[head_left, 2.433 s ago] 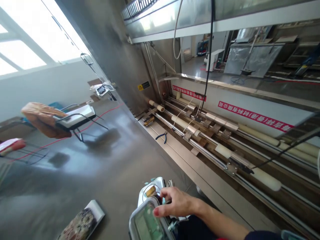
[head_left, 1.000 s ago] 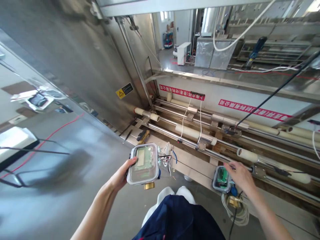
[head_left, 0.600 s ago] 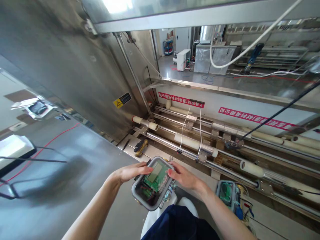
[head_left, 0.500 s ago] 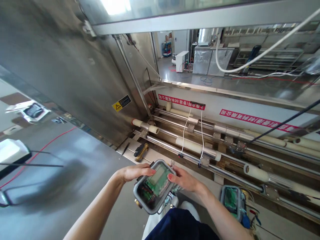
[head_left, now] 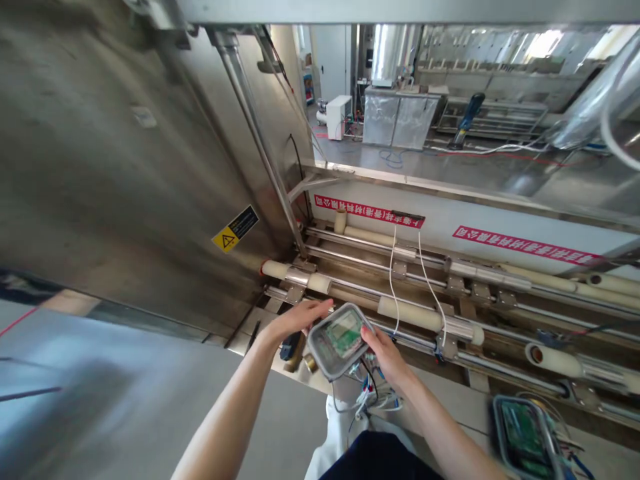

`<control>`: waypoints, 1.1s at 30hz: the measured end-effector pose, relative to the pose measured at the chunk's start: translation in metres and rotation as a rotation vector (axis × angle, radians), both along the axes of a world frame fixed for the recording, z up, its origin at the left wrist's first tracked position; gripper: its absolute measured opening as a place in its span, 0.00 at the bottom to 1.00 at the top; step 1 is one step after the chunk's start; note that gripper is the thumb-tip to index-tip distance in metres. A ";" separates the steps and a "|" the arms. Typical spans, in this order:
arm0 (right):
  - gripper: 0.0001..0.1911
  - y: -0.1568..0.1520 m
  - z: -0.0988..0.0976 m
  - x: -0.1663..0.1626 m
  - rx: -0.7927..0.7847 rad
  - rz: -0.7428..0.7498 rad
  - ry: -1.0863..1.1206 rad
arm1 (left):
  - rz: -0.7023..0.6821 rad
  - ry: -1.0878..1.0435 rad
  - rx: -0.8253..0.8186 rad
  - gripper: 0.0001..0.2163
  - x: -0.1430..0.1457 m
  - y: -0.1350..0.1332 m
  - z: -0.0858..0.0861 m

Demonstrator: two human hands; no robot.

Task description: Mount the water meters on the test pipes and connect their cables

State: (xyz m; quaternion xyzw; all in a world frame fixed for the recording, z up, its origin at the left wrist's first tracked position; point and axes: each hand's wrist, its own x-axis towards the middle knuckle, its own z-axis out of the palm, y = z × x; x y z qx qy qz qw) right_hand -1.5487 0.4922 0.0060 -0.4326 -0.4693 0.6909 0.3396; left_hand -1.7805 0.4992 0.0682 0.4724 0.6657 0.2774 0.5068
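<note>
A grey-rimmed electronics box with a clear lid is held tilted in front of my body; a green circuit board shows inside. My right hand grips its right edge, thumb on top of the rim. At the upper left corner, my left hand holds the box with fairly straight fingers along the far edge; its fingertips are partly hidden. A brass fitting sticks out of the box's left side. Loose wires with small coloured connectors hang below it.
A second electronics box with wires lies at the lower right. Metal rails with cream rollers run across ahead. A yellow-and-black tool rests on the ledge, partly covered by my left arm. A steel wall stands left.
The view has swung left and closer to the rails. The box has come nearer the rails, and my left hand has shifted from its top face to the far edge. Wires now show beneath.
</note>
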 end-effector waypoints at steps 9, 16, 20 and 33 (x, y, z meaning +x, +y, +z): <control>0.25 0.042 -0.021 -0.028 -0.149 -0.442 0.083 | 0.419 -0.562 0.015 0.24 0.032 -0.021 -0.062; 0.30 0.054 -0.034 -0.050 -0.100 -0.585 0.077 | 0.545 -0.917 0.018 0.18 0.077 0.032 -0.078; 0.32 0.062 -0.039 -0.059 -0.074 -0.604 0.038 | 0.561 -0.908 0.035 0.16 0.070 0.051 -0.084; 0.26 0.063 -0.017 0.008 0.174 -0.551 -0.636 | 0.635 -0.946 0.017 0.10 0.048 0.055 -0.096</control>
